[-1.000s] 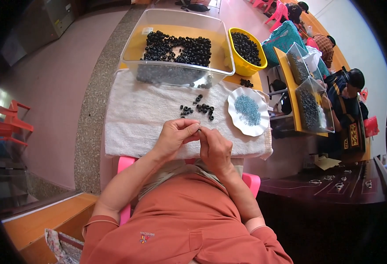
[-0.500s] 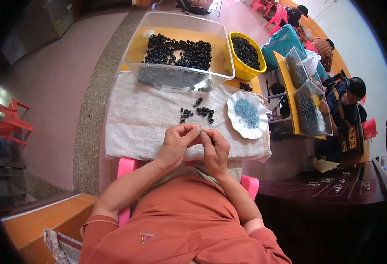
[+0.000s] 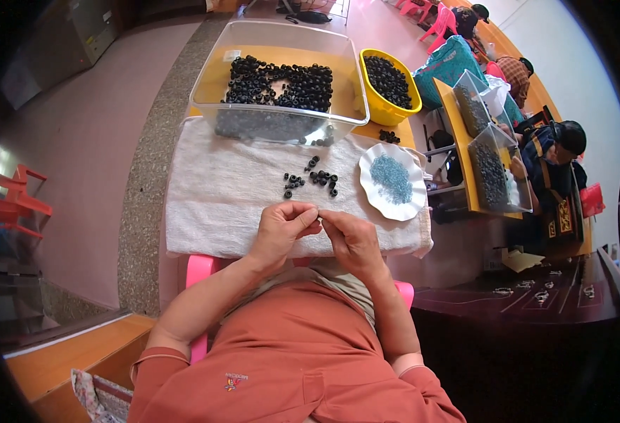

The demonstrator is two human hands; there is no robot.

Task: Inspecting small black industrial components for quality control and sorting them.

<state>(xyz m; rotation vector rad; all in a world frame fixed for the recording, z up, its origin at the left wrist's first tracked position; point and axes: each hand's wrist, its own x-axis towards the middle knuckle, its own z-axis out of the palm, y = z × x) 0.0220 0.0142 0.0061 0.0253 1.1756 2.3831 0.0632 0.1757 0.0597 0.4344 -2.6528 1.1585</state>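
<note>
My left hand [image 3: 285, 229] and my right hand [image 3: 352, 236] meet fingertip to fingertip above the near part of a white towel [image 3: 211, 190]. Both are closed in a pinch, and what lies between the fingers is too small and hidden to name. Just beyond them, several small black ring-shaped parts [image 3: 321, 178] lie loose on the towel. To the right stands a white scalloped plate [image 3: 371, 199] with a heap of tiny pale-blue translucent pieces [image 3: 391, 179].
At the table's far side stands a clear plastic bin [image 3: 207, 84] of black parts, beside a yellow tub [image 3: 403, 114] holding more. A few black parts [image 3: 389, 137] sit near the tub. Co-workers and other clear bins [image 3: 496, 176] are at the right; a red chair [image 3: 15, 197] is at far left.
My right hand has turned, its back now more upward and its wrist further right. The left stays in its pinch. The view has shifted slightly.
</note>
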